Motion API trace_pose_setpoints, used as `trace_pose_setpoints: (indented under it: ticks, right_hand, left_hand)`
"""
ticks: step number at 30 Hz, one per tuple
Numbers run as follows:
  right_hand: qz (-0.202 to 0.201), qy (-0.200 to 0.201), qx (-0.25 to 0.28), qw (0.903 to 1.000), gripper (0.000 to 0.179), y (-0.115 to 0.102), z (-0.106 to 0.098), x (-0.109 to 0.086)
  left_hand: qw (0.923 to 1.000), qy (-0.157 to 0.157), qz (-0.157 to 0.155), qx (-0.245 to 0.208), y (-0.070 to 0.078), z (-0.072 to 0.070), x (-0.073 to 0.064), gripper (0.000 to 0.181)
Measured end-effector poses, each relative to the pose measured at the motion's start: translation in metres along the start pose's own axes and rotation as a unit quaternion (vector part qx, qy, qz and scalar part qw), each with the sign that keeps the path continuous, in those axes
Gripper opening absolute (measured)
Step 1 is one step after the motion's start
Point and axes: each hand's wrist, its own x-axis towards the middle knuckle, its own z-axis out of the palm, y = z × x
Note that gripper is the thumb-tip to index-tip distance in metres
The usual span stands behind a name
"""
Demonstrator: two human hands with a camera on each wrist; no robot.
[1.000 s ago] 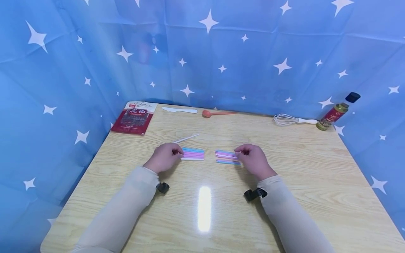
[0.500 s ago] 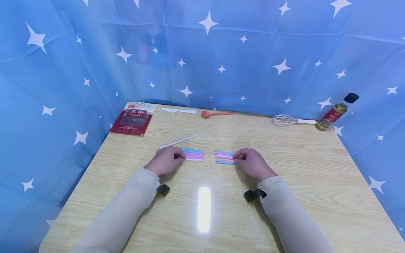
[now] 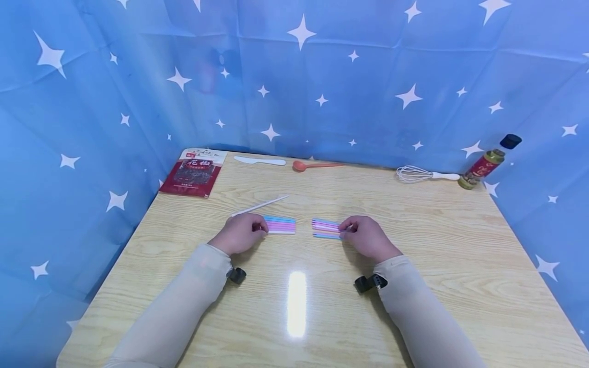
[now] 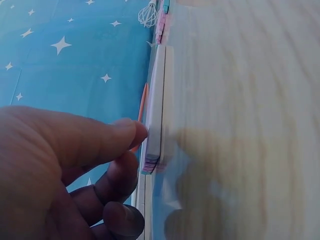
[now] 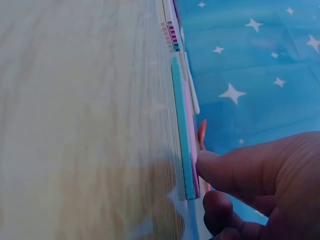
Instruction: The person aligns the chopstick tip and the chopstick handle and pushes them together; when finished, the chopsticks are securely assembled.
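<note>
Two flat rows of thin coloured sticks lie side by side on the table, with a gap between them. The left row runs from blue through purple to white; my left hand has its thumb and index finger pinched at its outer end. In the left wrist view, the white stick faces the camera. At the right row, blue, purple, pink and orange, my right hand curls thumb and fingers around the outer end. A teal stick is foremost in the right wrist view. Fingers hide the outer ends.
A single white stick lies slanted behind the left row. Along the table's back edge are a red spice packet, a white knife, an orange spoon, a whisk and an oil bottle. A blue star curtain hangs behind.
My right hand has moved slightly left and down along its row, covering more of the sticks. My left hand has shifted a little, showing more of the loose white stick. Little differs over the last half second.
</note>
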Motion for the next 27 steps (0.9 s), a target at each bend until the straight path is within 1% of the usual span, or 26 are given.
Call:
trace_pose_setpoints:
  ticks: [6,13,20,27]
  right_hand:
    - [-0.002,0.001,0.001,1.0000,0.011,-0.0003,-0.0001,-0.0003]
    - [0.001,0.001,-0.002,1.0000,0.008,-0.0007,0.0010,0.0001]
    - [0.003,0.001,-0.010,0.9999,0.009,0.0001,0.0023,0.0004]
    - [0.014,-0.004,-0.019,0.9997,0.009,-0.0027,0.0019,0.0002]
  left_hand:
    - [1.0000,0.003,-0.005,-0.003,-0.0011,0.0003,0.0007,0.007]
    - [1.0000,0.002,0.003,0.006,-0.0025,0.0009,0.0006,0.010]
    - [1.0000,0.009,-0.001,0.002,-0.0047,0.0016,0.0017,0.005]
    - [1.0000,0.005,-0.001,0.004,-0.0060,0.0016,0.0025,0.003]
